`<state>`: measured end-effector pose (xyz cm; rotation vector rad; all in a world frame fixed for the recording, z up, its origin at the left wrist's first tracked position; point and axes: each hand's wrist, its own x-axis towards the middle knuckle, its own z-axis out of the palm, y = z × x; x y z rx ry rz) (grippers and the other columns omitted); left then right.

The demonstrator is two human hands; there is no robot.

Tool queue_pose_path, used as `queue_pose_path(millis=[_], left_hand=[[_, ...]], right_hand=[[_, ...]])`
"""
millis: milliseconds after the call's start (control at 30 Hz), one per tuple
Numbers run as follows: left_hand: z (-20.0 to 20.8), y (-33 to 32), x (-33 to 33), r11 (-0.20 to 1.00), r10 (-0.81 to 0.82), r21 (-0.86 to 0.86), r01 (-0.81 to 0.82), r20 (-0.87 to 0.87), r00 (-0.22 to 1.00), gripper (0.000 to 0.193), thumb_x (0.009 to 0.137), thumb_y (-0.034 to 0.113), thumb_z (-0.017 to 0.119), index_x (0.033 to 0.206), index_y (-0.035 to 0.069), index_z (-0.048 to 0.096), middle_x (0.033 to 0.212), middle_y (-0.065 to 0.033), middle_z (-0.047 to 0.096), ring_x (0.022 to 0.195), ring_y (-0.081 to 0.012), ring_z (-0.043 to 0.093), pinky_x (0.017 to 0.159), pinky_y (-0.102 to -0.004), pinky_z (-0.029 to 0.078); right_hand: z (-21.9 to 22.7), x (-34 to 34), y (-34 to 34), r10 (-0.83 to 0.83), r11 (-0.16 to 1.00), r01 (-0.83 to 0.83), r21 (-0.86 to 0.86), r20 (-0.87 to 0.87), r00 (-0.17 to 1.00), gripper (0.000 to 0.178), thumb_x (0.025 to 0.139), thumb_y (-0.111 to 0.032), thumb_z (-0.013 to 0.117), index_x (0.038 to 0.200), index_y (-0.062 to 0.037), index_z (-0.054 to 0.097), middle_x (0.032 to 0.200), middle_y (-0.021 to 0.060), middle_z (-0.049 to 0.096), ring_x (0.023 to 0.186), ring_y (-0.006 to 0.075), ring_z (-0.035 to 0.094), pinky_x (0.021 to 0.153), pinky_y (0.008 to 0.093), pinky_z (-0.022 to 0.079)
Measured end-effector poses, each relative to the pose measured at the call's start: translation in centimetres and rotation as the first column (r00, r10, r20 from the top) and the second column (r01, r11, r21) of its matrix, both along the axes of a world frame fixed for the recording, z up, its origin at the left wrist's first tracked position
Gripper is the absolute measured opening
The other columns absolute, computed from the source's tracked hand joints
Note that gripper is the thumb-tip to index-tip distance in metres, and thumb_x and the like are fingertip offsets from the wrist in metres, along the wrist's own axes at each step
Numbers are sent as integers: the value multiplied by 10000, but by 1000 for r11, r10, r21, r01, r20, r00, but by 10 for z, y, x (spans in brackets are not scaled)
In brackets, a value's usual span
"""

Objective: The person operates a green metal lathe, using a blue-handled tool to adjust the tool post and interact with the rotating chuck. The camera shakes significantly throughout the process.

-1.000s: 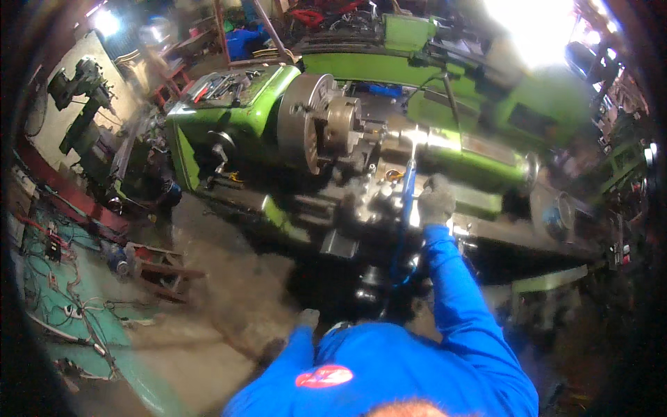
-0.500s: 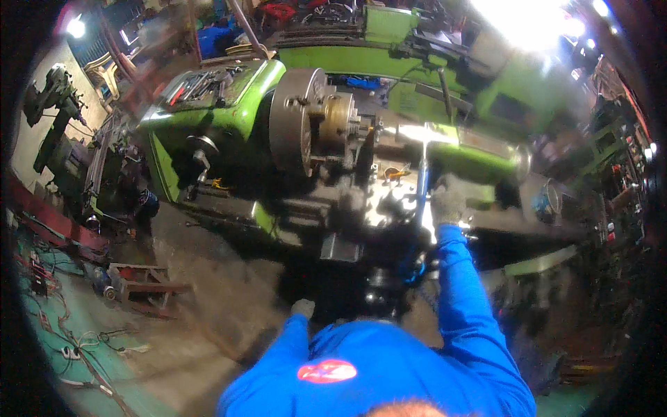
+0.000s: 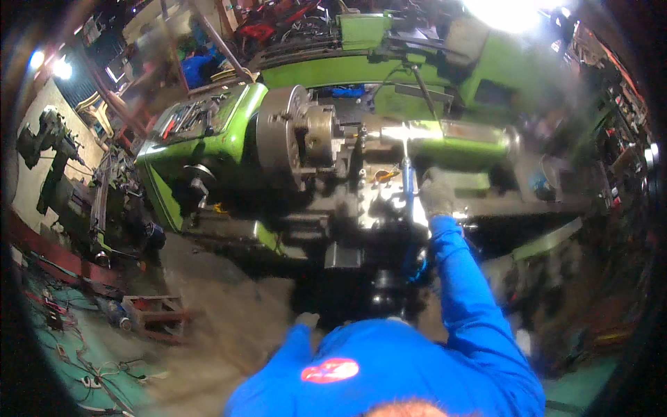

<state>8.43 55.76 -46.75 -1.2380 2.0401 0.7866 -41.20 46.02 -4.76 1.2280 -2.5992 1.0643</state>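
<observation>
Your view is shifting while your right hand [image 3: 436,194], grip impossible to tell, is staying beside the blue tool [image 3: 408,184], right of the chuck [image 3: 318,135], work there seemingly continuing.

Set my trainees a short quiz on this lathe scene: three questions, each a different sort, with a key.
1. True or false: the left hand is low and apart from the chuck.
2. In the picture, the hand tools on the green headstock lie on which side of the chuck: (a) right, (b) left, (c) below?
3. Fill in: the slim shaft beside the right hand is coloured ____.

Key: 1. True; 2. b; 3. blue.
</observation>
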Motion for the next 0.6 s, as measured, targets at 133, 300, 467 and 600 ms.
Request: queue_pose_path(millis=[133, 300, 467, 600], left_hand=[[-29, -2, 8, 997, 78, -14, -81, -151, 985, 414, 1070, 316, 443, 1320, 108, 700, 1417, -232, 631, 1313, -413, 611, 1110, -541, 488], [1, 8, -28, 993, -12, -116, -8, -170, 985, 505, 1036, 423, 449, 1232, 51, 728, 1354, -244, 664, 1292, -436, 610, 1110, -554, 468], [11, 25, -46, 992, 107, -54, -113, -101, 989, 522, 1020, 426, 437, 1237, 41, 716, 1330, -265, 666, 1275, -461, 604, 1092, -567, 467], [26, 34, -51, 997, 56, -49, -58, -37, 998, 510, 1020, 406, 430, 1273, 54, 699, 1350, -267, 653, 1271, -465, 598, 1089, -563, 466]], right_hand=[[-5, -5, 0, 32, 998, -32, -52, -4, 999, 177, 952, -245, 555, 936, -112, 671, 953, 175, 715, 943, 418, 674, 813, 530, 527], [-3, -7, -1, 88, 995, -85, -45, 55, 995, 154, 918, -228, 576, 915, -108, 674, 996, 152, 720, 960, 393, 672, 836, 511, 531], [6, -5, 2, 149, 988, -151, 20, 86, 985, 200, 888, -277, 610, 958, -112, 700, 1036, 144, 734, 1011, 374, 687, 892, 485, 542], [-5, -16, -1, 179, 984, -180, 11, 78, 981, 200, 907, -300, 643, 983, -127, 711, 1040, 138, 744, 1025, 367, 697, 879, 479, 553]])
